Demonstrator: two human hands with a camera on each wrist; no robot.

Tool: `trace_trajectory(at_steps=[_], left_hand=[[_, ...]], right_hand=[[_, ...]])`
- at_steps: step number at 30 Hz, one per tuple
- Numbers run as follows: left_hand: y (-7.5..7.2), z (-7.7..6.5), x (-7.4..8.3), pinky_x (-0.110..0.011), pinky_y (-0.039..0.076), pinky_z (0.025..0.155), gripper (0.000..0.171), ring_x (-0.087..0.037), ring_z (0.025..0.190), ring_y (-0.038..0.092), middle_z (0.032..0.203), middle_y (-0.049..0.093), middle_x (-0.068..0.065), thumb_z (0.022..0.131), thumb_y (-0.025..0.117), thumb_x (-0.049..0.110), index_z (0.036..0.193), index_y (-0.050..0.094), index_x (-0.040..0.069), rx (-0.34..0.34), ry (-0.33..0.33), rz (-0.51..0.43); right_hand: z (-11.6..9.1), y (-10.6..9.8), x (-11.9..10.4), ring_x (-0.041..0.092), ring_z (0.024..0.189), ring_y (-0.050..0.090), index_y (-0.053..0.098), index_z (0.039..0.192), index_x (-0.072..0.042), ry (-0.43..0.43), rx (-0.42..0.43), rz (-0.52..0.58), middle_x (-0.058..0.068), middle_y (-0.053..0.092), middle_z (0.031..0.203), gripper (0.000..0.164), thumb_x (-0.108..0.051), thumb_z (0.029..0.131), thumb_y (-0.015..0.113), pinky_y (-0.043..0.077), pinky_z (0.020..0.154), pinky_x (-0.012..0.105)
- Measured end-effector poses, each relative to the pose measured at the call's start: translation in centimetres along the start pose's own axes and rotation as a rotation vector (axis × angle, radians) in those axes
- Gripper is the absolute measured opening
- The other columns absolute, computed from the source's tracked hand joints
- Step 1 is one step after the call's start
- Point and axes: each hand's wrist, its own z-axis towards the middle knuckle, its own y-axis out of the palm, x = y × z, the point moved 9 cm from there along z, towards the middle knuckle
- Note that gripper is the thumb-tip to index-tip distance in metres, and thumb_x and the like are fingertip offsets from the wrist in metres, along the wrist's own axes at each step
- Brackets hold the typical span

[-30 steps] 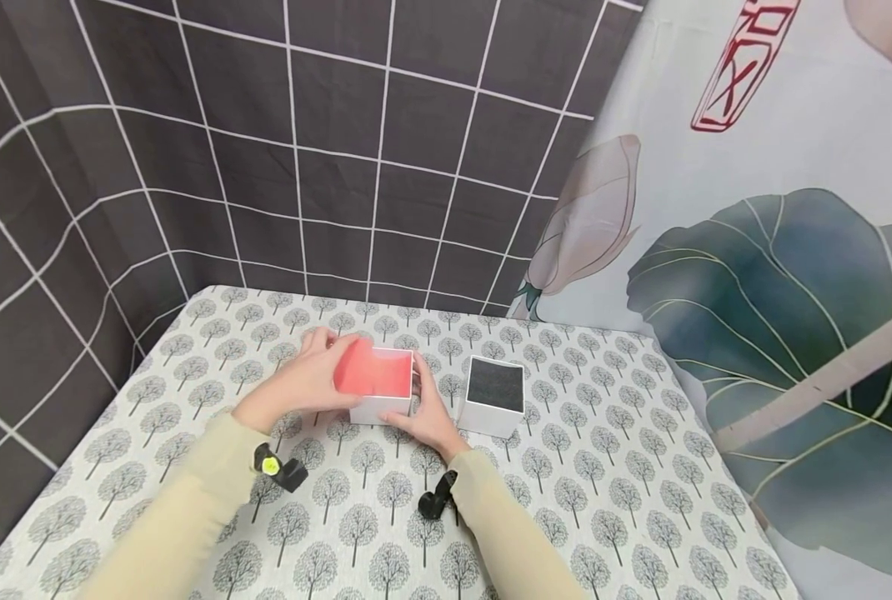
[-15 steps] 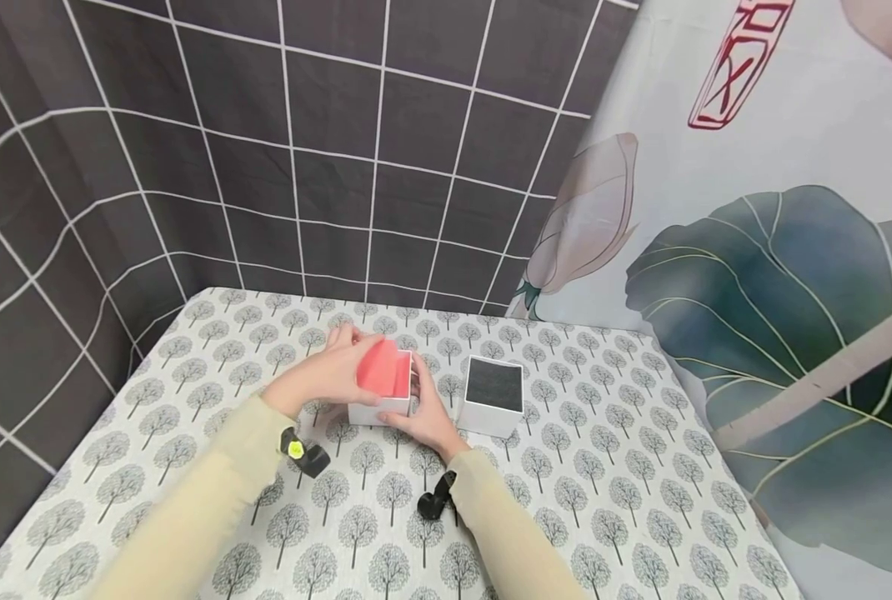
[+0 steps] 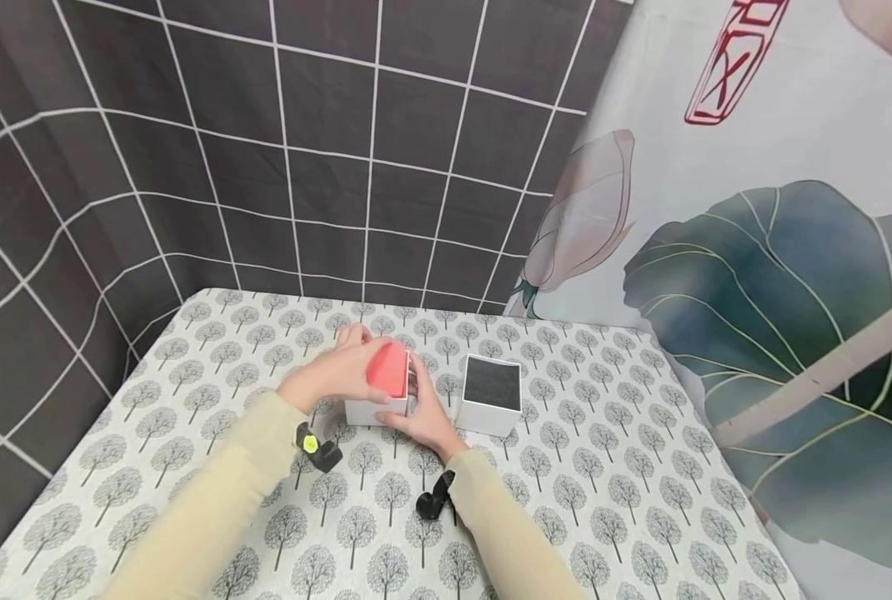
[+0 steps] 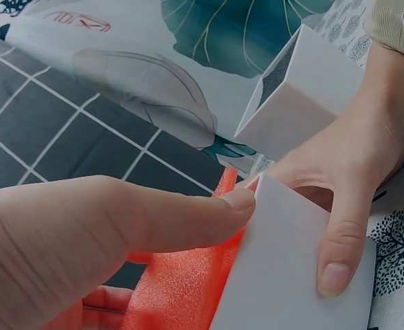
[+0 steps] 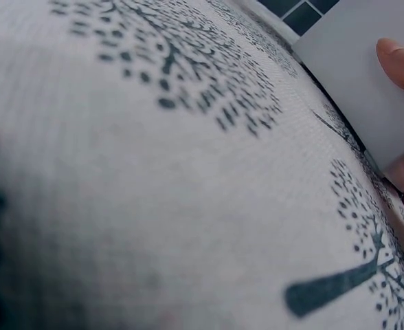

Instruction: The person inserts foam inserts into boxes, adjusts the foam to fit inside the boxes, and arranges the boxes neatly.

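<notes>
In the head view my left hand (image 3: 341,367) holds a red foam sheet (image 3: 390,371) at the open top of a white box (image 3: 367,413). In the left wrist view the foam (image 4: 181,285) looks bent, and my left thumb presses along it with its tip at the box rim. Fingers lie behind the foam, partly hidden. My right hand (image 3: 427,417) grips the box from the right side, its thumb on the near wall. The box wall (image 5: 367,75) and that thumb show at the right edge of the right wrist view.
Just right of the hands stands a second white box (image 3: 491,421) with a dark grey or black lining (image 3: 493,382) at its top. A tree-print cloth (image 3: 603,492) covers the table. Dark grid fabric (image 3: 326,125) hangs behind, with a lotus-print curtain (image 3: 761,333) at the right.
My left hand has moved right over the box, and less of the red foam shows between it and the right wall. My right hand keeps its hold on the box.
</notes>
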Motion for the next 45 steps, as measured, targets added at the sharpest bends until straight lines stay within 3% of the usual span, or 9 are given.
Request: trace_trajectory(at_steps=[8,14,19,25,31,36,39,42,45], left_hand=[[0.3,0.4,-0.1,-0.04,0.052,0.071,0.091,-0.027,0.102,0.037,0.111,0.038,-0.015,0.068,0.079,0.043,0.14,0.038,0.005,-0.021,-0.022,0.039],[0.6,0.7,-0.3,-0.044,0.052,0.074,0.088,-0.028,0.103,0.037,0.114,0.04,-0.017,0.069,0.078,0.043,0.139,0.04,0.005,-0.033,-0.01,0.05],[0.8,0.7,-0.2,-0.05,0.05,0.08,0.083,-0.03,0.106,0.038,0.121,0.041,-0.02,0.07,0.077,0.038,0.138,0.042,0.005,-0.056,0.003,0.049],[0.8,0.6,0.4,-0.051,0.049,0.083,0.073,-0.03,0.109,0.036,0.125,0.042,-0.02,0.076,0.074,0.034,0.136,0.045,0.005,-0.066,0.002,0.089],[0.7,0.8,1.4,-0.048,0.05,0.082,0.057,-0.029,0.107,0.038,0.123,0.044,-0.019,0.084,0.067,0.024,0.134,0.048,0.003,-0.057,0.004,0.141],[1.0,1.1,1.3,-0.047,0.052,0.08,0.06,-0.029,0.108,0.04,0.127,0.044,-0.017,0.082,0.069,0.02,0.135,0.047,0.006,-0.069,-0.004,0.177],[1.2,1.2,1.3,-0.053,0.051,0.082,0.062,-0.034,0.114,0.041,0.134,0.041,-0.02,0.081,0.07,0.02,0.137,0.046,0.01,-0.081,-0.001,0.18],[1.3,1.3,1.5,-0.058,0.049,0.082,0.064,-0.04,0.118,0.041,0.14,0.036,-0.021,0.081,0.071,0.019,0.139,0.044,0.014,-0.101,-0.002,0.186],[1.4,1.4,1.5,-0.06,0.048,0.082,0.066,-0.042,0.119,0.041,0.142,0.034,-0.021,0.08,0.072,0.018,0.14,0.043,0.015,-0.118,-0.008,0.198]], right_hand=[[-0.1,0.1,-0.5,0.022,0.118,0.048,0.012,0.149,-0.013,0.024,-0.003,-0.014,0.006,0.037,0.142,0.104,-0.012,0.069,0.08,0.04,0.098,0.046],[0.0,0.1,0.2,0.019,0.118,0.048,0.011,0.149,-0.016,0.048,0.007,-0.011,0.005,0.037,0.142,0.107,-0.014,0.068,0.081,0.041,0.097,0.043],[0.3,0.3,2.6,0.013,0.117,0.047,0.009,0.15,-0.025,0.065,0.023,-0.018,-0.004,0.037,0.141,0.112,-0.021,0.066,0.083,0.044,0.095,0.038],[-0.2,0.1,0.0,0.024,0.116,0.049,0.01,0.149,-0.019,0.04,0.001,-0.005,0.009,0.038,0.14,0.109,-0.014,0.068,0.082,0.046,0.093,0.037],[0.0,0.0,0.1,0.023,0.115,0.05,0.011,0.149,-0.023,0.01,-0.008,0.022,0.008,0.039,0.139,0.107,-0.013,0.069,0.081,0.047,0.091,0.036],[0.4,0.2,2.2,0.021,0.115,0.05,0.009,0.15,-0.021,0.002,0.007,0.02,0.005,0.04,0.139,0.109,-0.02,0.068,0.082,0.047,0.092,0.038],[0.6,0.3,3.6,0.018,0.116,0.049,0.008,0.15,-0.027,0.024,0.015,-0.004,0.0,0.038,0.14,0.112,-0.024,0.067,0.083,0.047,0.092,0.037],[0.6,0.2,3.5,0.019,0.117,0.048,0.008,0.149,-0.031,0.03,0.017,-0.014,0.0,0.037,0.141,0.112,-0.024,0.067,0.083,0.047,0.091,0.036],[0.3,0.1,2.0,0.022,0.117,0.048,0.009,0.149,-0.027,0.022,0.01,-0.006,0.005,0.036,0.142,0.11,-0.021,0.067,0.083,0.049,0.089,0.037]])
